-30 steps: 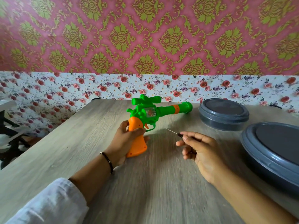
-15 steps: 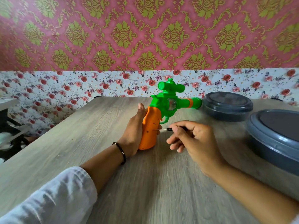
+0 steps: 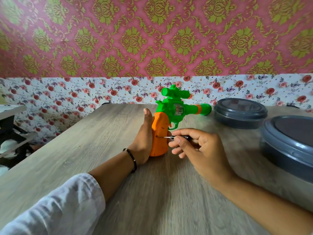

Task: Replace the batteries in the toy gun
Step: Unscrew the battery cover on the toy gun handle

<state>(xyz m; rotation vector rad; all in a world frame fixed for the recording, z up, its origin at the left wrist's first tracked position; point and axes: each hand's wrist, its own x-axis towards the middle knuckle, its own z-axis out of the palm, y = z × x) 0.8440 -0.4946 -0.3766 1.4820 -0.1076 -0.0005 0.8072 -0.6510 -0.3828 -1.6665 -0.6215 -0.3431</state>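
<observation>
Seating: your screwdriver (image 3: 176, 137) tip now sits in the screw hole on the orange grip; a second ago it hovered clear of the toy.
Meaning: you have probably reached the unscrewing step; the battery cover looks still closed, so no cells are out yet.
Left hand (image 3: 144, 138): you hold it curled round the grip from behind, thumb up, steadying it.
Right hand (image 3: 199, 148): you pinch the driver's handle in your fingertips.
Gun (image 3: 172, 116): it has come up from lying flat to standing on its grip base on the worktop (image 3: 84, 150), barrel pointing right toward two grey lidded tubs (image 3: 240, 112).
Look: green body and scope, orange grip and barrel band, clear window at the middle.
</observation>
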